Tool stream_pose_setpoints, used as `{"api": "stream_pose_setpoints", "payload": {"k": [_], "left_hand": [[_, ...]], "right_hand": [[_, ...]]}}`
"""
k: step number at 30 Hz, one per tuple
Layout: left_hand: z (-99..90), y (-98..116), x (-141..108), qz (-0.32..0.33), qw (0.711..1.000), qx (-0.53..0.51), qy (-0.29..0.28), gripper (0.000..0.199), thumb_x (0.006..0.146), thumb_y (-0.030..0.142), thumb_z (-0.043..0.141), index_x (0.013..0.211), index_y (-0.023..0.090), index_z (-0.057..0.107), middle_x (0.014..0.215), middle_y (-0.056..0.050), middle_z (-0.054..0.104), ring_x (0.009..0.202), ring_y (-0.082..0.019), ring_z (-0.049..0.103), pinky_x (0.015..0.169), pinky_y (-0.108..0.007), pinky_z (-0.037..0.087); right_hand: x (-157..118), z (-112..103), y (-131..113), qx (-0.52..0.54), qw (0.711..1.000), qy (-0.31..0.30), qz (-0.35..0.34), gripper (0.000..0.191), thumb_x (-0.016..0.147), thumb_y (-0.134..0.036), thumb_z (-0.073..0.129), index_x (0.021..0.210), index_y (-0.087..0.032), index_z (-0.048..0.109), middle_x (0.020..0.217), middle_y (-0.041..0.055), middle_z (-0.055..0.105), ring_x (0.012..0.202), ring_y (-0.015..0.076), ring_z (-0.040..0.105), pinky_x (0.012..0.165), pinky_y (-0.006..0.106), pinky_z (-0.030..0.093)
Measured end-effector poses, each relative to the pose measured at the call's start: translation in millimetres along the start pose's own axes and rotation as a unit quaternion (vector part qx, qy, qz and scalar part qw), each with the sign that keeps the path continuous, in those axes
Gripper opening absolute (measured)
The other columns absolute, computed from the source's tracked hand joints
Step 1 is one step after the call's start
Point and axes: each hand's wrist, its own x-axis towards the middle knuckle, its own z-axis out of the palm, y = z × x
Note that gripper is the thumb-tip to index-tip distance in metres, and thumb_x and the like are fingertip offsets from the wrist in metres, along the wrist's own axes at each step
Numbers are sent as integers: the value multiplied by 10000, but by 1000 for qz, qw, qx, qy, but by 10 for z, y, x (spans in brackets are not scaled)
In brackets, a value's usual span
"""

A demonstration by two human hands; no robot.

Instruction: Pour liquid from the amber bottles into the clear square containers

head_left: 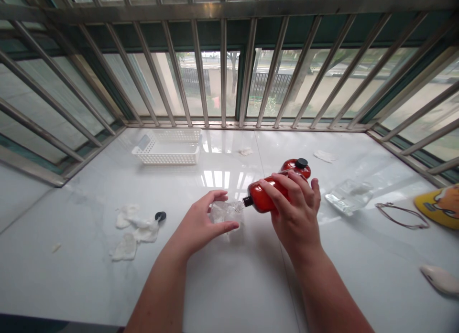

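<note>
My left hand (201, 220) curves round a small clear container (225, 214), thumb on the near side and fingers on the far side. A narrow clear neck on the container points right. My right hand (296, 204) grips a red bottle (263, 195) from above and tilts it, its dark threaded mouth lower and to the left. That mouth meets or nearly touches the clear neck; I cannot tell which. Just behind stands a second red bottle (297, 166) with a black cap, partly covered by my right fingers. A loose black cap (160, 217) rests by crumpled tissues (138, 230) at left.
A white perforated basket (168, 158) sits at the back left. On the right are a clear glass-like block or dish (347, 197), a thin cord loop (401, 217), a yellow object (439, 206) and a pale rounded object (441, 279). Metal bars (222, 84) edge the white surface.
</note>
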Motion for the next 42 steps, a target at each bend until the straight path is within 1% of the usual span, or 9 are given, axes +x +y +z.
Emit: {"api": "stream_pose_setpoints", "payload": {"k": [7, 16, 23, 30, 37, 42], "left_hand": [[0, 4, -4, 0, 1000, 1, 1, 755, 797, 515, 990, 1445, 335, 648, 1487, -83, 713, 1410, -353, 646, 1169, -512, 520], [8, -6, -2, 2, 1000, -1, 5, 766, 787, 523, 991, 1449, 320, 663, 1483, -110, 716, 1388, -377, 664, 1171, -537, 528], [3, 1, -6, 1, 1000, 5, 3, 755, 793, 518, 989, 1448, 340, 657, 1482, -86, 716, 1394, -365, 658, 1165, -524, 532], [5, 20, -5, -1, 1000, 5, 0, 762, 792, 519, 989, 1451, 330, 656, 1485, -92, 712, 1392, -370, 657, 1164, -522, 531], [7, 31, -6, -5, 1000, 6, -3, 749, 795, 497, 989, 1443, 336, 649, 1484, -71, 711, 1390, -345, 651, 1163, -505, 522], [11, 17, -5, -2, 1000, 4, -3, 746, 796, 507, 985, 1439, 334, 650, 1477, -71, 714, 1389, -348, 652, 1162, -498, 520]], "right_hand": [[0, -2, 0, -2, 1000, 0, 0, 597, 941, 1, 782, 1401, -373, 712, 1437, 39, 735, 1477, 330, 596, 1381, 664, 227], [-6, 5, 6, -4, 1000, 2, -4, 584, 952, -3, 762, 1405, -368, 716, 1444, 42, 731, 1488, 327, 587, 1384, 664, 227], [-6, 5, 5, -5, 1000, 4, -3, 572, 960, -8, 744, 1400, -372, 715, 1443, 38, 729, 1485, 320, 586, 1387, 657, 223], [-6, 3, 6, -4, 1000, 3, -6, 550, 974, -20, 717, 1401, -366, 718, 1448, 45, 722, 1497, 318, 575, 1391, 657, 213], [-3, 1, -2, 0, 1000, 6, -4, 587, 945, 4, 772, 1401, -362, 720, 1442, 47, 730, 1487, 329, 590, 1385, 666, 218], [-2, 2, -5, 2, 1000, 9, -2, 616, 925, 27, 786, 1393, -369, 726, 1439, 42, 734, 1477, 338, 599, 1378, 677, 232]]}}
